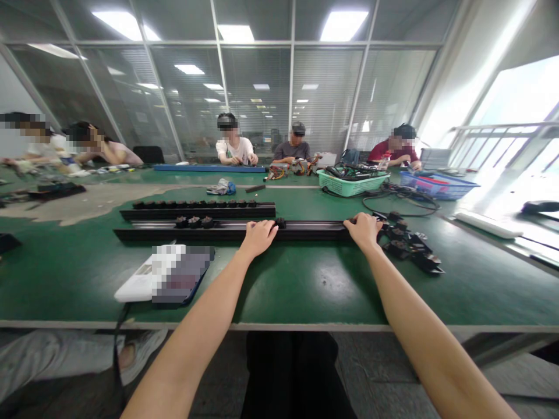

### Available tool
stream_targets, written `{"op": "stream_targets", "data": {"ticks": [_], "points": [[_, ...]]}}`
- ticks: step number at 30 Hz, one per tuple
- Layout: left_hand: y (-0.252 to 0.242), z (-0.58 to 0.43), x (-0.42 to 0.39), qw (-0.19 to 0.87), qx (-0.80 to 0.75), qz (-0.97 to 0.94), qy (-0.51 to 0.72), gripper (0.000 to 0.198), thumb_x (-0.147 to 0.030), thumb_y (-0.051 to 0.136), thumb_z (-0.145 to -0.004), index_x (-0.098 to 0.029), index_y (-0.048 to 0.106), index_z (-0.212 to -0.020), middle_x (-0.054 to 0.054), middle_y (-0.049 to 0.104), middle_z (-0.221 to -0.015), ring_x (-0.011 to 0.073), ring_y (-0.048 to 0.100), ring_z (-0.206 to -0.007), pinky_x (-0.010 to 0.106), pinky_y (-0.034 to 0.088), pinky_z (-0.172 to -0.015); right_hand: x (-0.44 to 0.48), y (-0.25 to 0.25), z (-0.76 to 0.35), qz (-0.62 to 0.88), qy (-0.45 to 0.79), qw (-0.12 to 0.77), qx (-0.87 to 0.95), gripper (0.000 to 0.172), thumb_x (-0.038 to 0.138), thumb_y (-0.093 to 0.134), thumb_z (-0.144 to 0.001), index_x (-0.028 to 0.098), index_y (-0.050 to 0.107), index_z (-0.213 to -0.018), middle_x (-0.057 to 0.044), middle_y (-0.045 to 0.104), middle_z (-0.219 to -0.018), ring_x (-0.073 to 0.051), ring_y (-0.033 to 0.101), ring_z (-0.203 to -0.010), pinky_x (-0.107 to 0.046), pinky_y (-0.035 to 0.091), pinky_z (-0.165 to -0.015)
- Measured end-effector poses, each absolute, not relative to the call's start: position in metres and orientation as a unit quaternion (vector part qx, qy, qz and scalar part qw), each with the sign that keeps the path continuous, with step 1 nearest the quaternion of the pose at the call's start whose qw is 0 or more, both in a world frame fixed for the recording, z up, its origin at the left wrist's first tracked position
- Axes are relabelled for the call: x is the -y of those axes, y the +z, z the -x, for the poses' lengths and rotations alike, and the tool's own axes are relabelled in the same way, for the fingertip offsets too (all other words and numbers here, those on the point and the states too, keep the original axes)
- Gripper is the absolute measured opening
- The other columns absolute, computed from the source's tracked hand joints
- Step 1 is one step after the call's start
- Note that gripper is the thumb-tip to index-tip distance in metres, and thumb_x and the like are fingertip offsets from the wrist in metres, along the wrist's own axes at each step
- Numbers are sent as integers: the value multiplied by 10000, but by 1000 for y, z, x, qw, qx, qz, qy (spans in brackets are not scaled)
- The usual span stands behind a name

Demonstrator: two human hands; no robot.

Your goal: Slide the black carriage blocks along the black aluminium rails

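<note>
A long black rail (218,233) lies across the green table (305,285) in front of me. My left hand (258,235) rests on its near edge with fingers curled over a small black clip (280,223) seated in the rail. My right hand (364,230) grips the rail's right end, fingers wrapped over the top. Three more black clips (194,222) sit further left in the same rail. A second black rail (196,210) lies just behind, lined with several clips.
A heap of loose black clips (408,244) lies right of my right hand. A white and dark device (168,273) sits near the front edge at left. A green basket (351,181) and blue basket (439,185) stand at the back right. Several people sit along the far side.
</note>
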State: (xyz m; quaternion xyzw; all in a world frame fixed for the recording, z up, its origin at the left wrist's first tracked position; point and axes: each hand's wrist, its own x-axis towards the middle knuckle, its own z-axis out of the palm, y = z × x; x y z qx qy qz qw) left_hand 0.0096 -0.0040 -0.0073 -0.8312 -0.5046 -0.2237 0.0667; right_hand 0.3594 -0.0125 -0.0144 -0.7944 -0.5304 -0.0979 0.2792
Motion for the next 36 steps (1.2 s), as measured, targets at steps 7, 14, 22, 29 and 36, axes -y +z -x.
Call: {"op": "stream_targets", "data": {"ticks": [7,14,22,29,36], "points": [[-7,-10,4,62,506,830,-226,365,-382,344,-1103,-232,635,-1265,103,714,-1337,255,625,-1261,460,331,-1084,12,-15,-362,807,-95,282,510,393,423,544,-852,116,724,-1017,-235,701,-1127,-389,539,-1131,-494,338,-973],[-5,-10,6,55,506,830,-228,367,-378,346,-1101,-227,635,-1270,107,712,-1340,259,624,-1262,471,333,-1087,14,-12,-360,810,-90,290,501,363,407,557,-843,119,726,-987,-232,692,-1108,-386,540,-1128,-499,337,-981],[-4,-10,7,57,507,829,-228,354,-382,349,-1097,-250,638,-1254,100,716,-1331,254,622,-1259,454,328,-1086,20,-7,-361,809,-93,307,493,325,419,583,-823,154,714,-959,-201,693,-1058,-382,536,-1104,-533,337,-990],[-5,-11,7,62,506,830,-226,361,-379,350,-1098,-233,643,-1250,104,722,-1307,256,629,-1242,454,327,-1083,19,-6,-364,811,-81,302,494,409,451,533,-830,132,730,-992,-202,717,-1053,-370,580,-1072,-516,347,-984],[-6,-10,6,64,504,831,-226,354,-380,349,-1103,-228,635,-1247,101,722,-1312,252,628,-1252,450,327,-1080,17,-9,-370,827,-78,261,492,494,505,566,-839,106,739,-1074,-226,731,-1082,-377,621,-1076,-489,361,-971]]}}
